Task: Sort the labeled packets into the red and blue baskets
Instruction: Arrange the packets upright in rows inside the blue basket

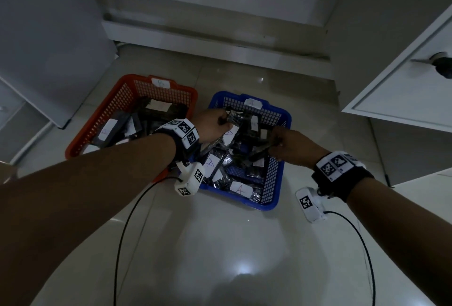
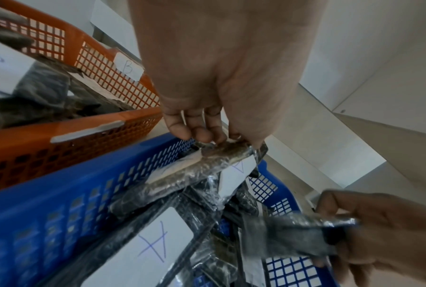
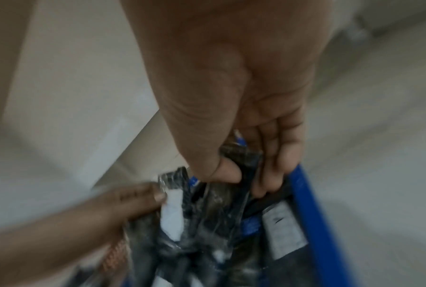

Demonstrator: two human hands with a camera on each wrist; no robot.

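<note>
Both hands are over the blue basket (image 1: 271,188), tagged A and full of several dark plastic-wrapped packets with white labels. My left hand (image 1: 216,123) pinches the top edge of a packet (image 2: 195,172) that bears an A label (image 1: 230,134), holding it over the basket's left side. My right hand (image 1: 285,145) grips another dark packet (image 2: 293,238) near the right wall; its label is hidden. The red basket (image 1: 80,144), tagged B (image 2: 128,67), stands to the left and holds dark packets too. The right wrist view is blurred.
Both baskets sit on a glossy pale tiled floor (image 1: 232,244). White cabinet fronts (image 1: 403,80) rise at the right and a white panel (image 1: 49,49) at the left. Black cables (image 1: 127,227) trail from both wrist cameras across the floor.
</note>
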